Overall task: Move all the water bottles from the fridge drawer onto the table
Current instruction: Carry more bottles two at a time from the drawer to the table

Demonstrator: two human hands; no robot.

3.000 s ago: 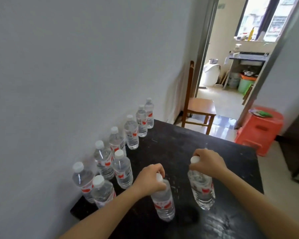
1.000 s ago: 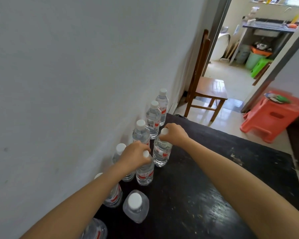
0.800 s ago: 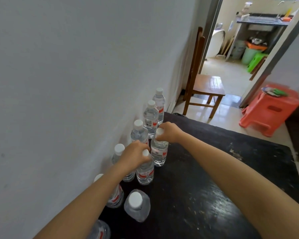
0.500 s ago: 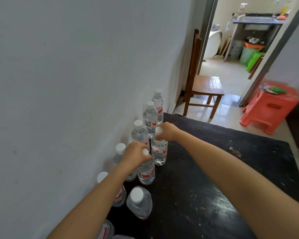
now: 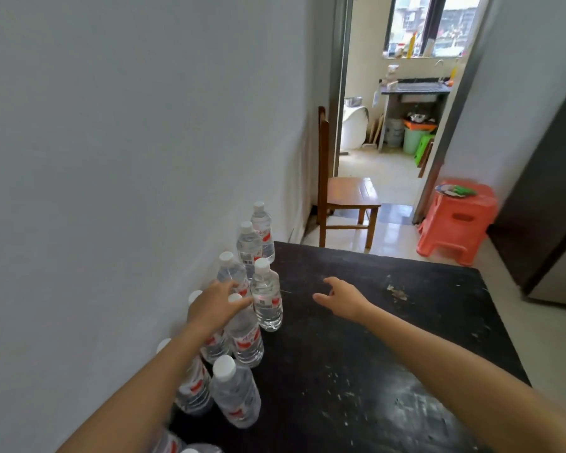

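Several clear water bottles with white caps and red labels stand in rows along the wall on the black table. One bottle stands a little out from the wall, and another bottle stands just in front of it. My left hand hovers over that nearer bottle's cap with fingers spread, holding nothing. My right hand is open above the table, apart from the bottles. The fridge drawer is out of view.
A white wall runs along the table's left side. Past the table's far edge stand a wooden chair and an orange plastic stool. A dark door or cabinet stands at the right. A doorway opens onto a kitchen.
Both hands have let go of the two bottles they set down by the wall. My right hand has drawn back to the right, and my left hand has opened above its bottle.
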